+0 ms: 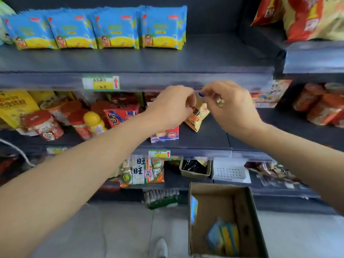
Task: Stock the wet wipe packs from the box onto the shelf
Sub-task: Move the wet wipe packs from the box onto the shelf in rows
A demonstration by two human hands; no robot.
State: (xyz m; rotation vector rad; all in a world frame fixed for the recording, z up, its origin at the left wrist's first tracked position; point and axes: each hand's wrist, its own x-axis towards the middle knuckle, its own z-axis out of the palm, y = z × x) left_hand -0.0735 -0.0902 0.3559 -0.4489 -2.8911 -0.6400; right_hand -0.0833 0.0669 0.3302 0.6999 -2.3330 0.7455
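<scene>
Several blue-and-yellow wet wipe packs (96, 28) stand in rows on the top shelf (186, 56); the room to their right is bare. On the floor at lower right stands the cardboard box (242, 198) with a few packs (223, 237) inside. Both hands are raised to the front rail of the top shelf. My left hand (173, 105) has its fingers curled shut, and nothing shows in them. My right hand (230, 107) pinches a small blue piece (201, 94) at the rail, a finger's width from the left hand.
A price label (101, 82) sits on the rail to the left. The middle shelf (208, 135) holds snack bags and red-lidded jars. Lower shelves carry more snacks and a white perforated tray (229, 171). Red-and-yellow bags (305, 17) fill the neighbouring unit. My shoe (161, 247) is on the grey floor.
</scene>
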